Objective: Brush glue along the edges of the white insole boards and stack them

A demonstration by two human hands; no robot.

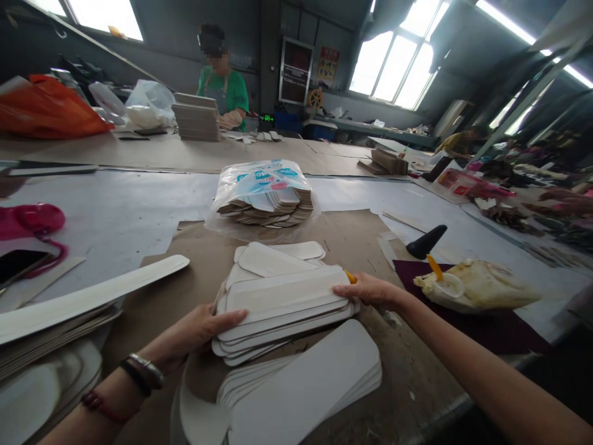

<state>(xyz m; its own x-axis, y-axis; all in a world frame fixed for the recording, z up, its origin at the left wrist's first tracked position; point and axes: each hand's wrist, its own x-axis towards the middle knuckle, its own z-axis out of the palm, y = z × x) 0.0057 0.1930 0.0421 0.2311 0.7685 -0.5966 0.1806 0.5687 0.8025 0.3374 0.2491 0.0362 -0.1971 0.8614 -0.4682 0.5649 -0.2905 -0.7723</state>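
Note:
A fanned stack of white cardboard pieces with rounded corners point(285, 296) lies between both hands. My left hand point(206, 327) is closed round its left end, thumb on top and fingers hidden beneath. At the right end my right hand point(373, 290) pinches the same stack, thumb on the upper face. A small orange-yellow thing point(351, 277) shows by the right fingers; I cannot make out what it is. Nearer me lies another fanned pile of white cardboard pieces point(319, 377). More loose white pieces point(278, 256) rest just behind the held stack.
Beyond the brown paper's middle sits a clear plastic bag of card pieces point(273, 198). Long white strips point(92, 290) are piled at left. On the right are a black cone-shaped object point(427, 241) and a yellowed container with an orange stick point(472, 285). A person in green point(225, 86) works across the table.

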